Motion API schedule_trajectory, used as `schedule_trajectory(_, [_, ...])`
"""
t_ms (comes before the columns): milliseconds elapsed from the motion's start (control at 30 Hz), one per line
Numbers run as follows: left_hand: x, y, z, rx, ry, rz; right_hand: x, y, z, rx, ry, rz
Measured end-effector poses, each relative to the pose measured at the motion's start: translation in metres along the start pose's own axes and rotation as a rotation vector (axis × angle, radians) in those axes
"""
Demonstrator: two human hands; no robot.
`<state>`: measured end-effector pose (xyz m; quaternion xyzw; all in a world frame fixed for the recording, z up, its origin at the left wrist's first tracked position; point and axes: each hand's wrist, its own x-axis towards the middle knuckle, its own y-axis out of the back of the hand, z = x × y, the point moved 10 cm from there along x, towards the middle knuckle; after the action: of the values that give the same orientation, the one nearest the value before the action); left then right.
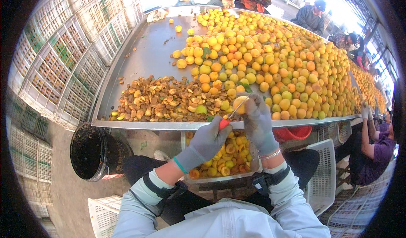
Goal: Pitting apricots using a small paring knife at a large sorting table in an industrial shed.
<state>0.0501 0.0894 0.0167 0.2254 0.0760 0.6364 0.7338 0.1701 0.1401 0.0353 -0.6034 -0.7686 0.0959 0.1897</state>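
I am gripping a red-handled knife [230, 119] in my left hand [208, 140], its blade slanting up-right into the apricot [240, 104] my right hand [257, 120] fingers are clasping just above the tabletop's [144, 124] near edge.

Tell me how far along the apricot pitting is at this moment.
Done: a heap of pits on the steel table and a tray of halved apricots below. In hand: the right hand holds one apricot, the left hand a red-handled knife. Left: the big pile of whole apricots.
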Motion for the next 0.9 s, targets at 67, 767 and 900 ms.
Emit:
schedule_trajectory(67, [0.001,-0.001,0.001,0.019,-0.027,-0.011,-0.003,0.003,-0.012,-0.176,0.057,0.023])
schedule_trajectory(767, [0.004,0.038,-0.01,0.041,-0.082,0.139,0.007,-0.064,-0.022,-0.439,0.029,-0.252])
schedule_trajectory(900, [0.003,0.035,-0.011,0.066,-0.067,0.136,-0.001,-0.062,-0.005,0.028,-0.22,-0.234])
